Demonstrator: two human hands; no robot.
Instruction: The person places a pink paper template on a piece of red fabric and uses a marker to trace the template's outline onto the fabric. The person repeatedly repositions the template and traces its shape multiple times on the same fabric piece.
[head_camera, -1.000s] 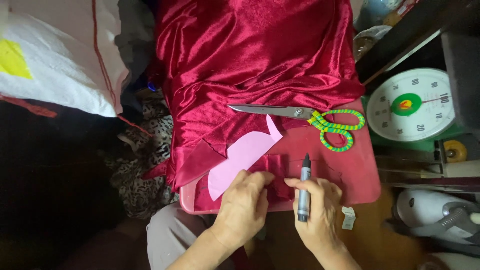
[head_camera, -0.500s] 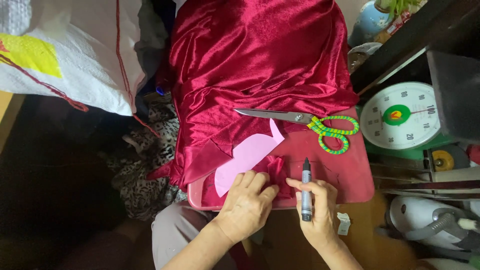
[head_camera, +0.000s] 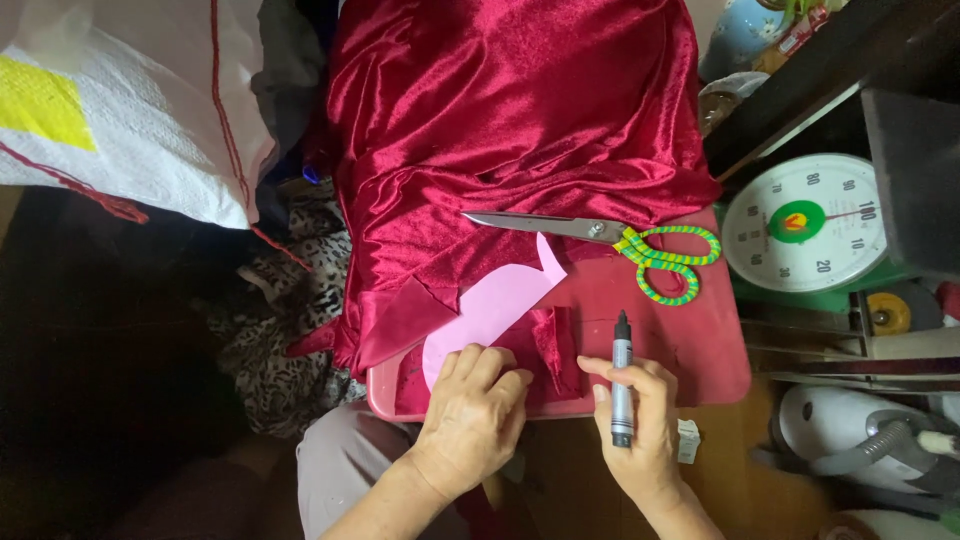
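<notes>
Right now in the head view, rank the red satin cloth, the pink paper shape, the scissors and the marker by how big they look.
1. Red satin cloth, far the largest.
2. Scissors and pink paper shape: similar in length, and a hand covers part of the paper, so no ranking.
3. Marker, smallest, held in the right hand.

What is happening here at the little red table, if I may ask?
A person sits over a red table draped with dark red satin cloth. The left hand presses flat on a pink paper pattern lying on the fabric, beside a small folded scrap of the same cloth. The right hand holds a grey marker, tip pointing away from the person. Scissors with green and yellow handles lie closed on the cloth, untouched. A dial scale stands to the right.
</notes>
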